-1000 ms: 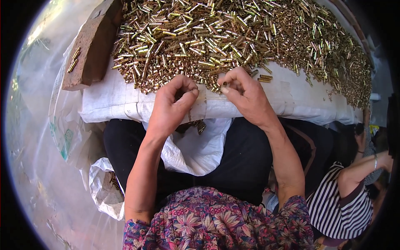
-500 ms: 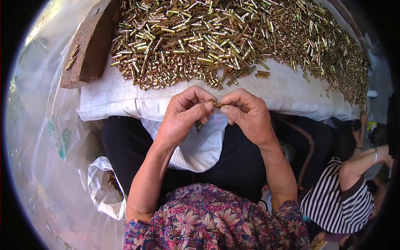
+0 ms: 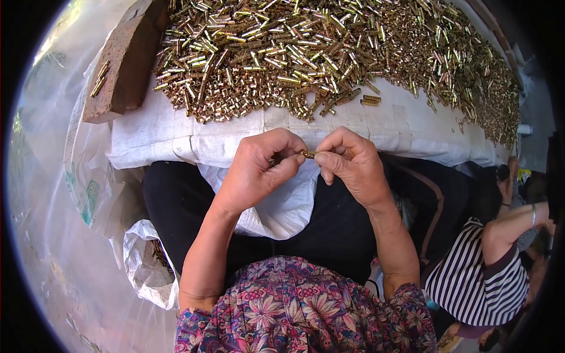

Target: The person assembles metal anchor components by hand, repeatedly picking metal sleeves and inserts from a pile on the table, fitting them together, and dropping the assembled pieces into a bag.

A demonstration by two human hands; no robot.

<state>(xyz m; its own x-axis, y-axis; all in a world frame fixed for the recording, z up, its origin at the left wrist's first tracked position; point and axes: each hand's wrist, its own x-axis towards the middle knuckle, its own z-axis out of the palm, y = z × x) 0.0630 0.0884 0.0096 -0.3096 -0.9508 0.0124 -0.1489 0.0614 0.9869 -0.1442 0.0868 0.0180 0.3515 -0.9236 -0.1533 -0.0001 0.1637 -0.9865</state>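
Between my two hands is a small brass-coloured metal tube (image 3: 308, 155), held in front of the covered table edge. My left hand (image 3: 262, 167) pinches its left end between thumb and forefinger; a bit of gold-coloured metal shows in the curl of these fingers, its shape mostly hidden. The thumb and forefinger of my right hand (image 3: 353, 165) close on the tube's right end. Beyond my hands lies a heap of loose brass-coloured tubes (image 3: 259, 53), long slotted ones mixed with short rings (image 3: 229, 94) along the near edge.
White woven sheeting (image 3: 170, 138) covers the table. A brick (image 3: 126, 65) stands at the left, several tubes on it. White cloth (image 3: 276, 212) lies over my lap. An open white bag (image 3: 147, 276) with metal pieces sits lower left. Another person in stripes (image 3: 477, 282) is at right.
My left hand has turned, so the dark slotted pieces that hung below its palm no longer show there. Both hands have dropped slightly, still meeting at the small tube.
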